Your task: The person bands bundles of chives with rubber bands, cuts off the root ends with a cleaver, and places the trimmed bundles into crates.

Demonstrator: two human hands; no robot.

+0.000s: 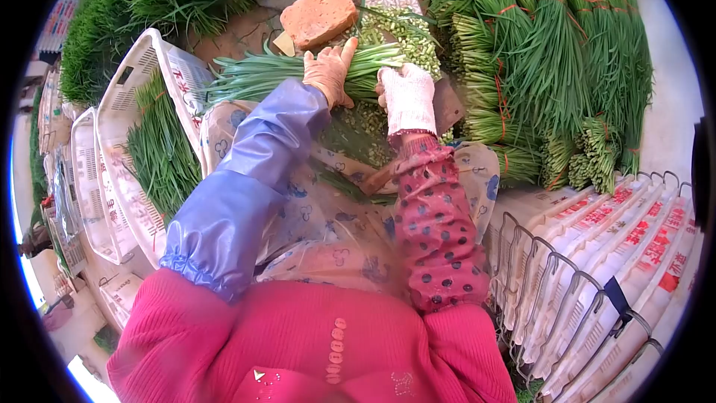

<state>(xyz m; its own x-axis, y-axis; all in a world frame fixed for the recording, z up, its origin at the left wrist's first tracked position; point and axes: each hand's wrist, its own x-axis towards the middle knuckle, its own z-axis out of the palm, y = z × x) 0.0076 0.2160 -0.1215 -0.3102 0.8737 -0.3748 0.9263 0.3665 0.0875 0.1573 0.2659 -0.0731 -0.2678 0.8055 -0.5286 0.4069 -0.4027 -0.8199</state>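
Observation:
A loose bunch of garlic chives (261, 75) lies crosswise in front of me, leaves to the left and pale stalk ends to the right. My left hand (328, 73), in a tan rubber glove, is clasped over its middle, with the thumb on the far side. My right hand (408, 97), in a white knitted glove, is closed at the pale stalk ends, its fingertips partly hidden. Cut stalk pieces (418, 48) are heaped beyond and below it. An orange-brown brick-like block (319, 16) sits just behind the bunch.
Banded chive bundles (552, 67) are stacked at right, and more greens (164, 0) lie at back left. A white plastic crate (112, 134) holding chives stands at left. Stacked white crates (619, 239) and a metal wire rack (552, 261) are at lower right. Patterned plastic sheeting (335, 231) covers my lap.

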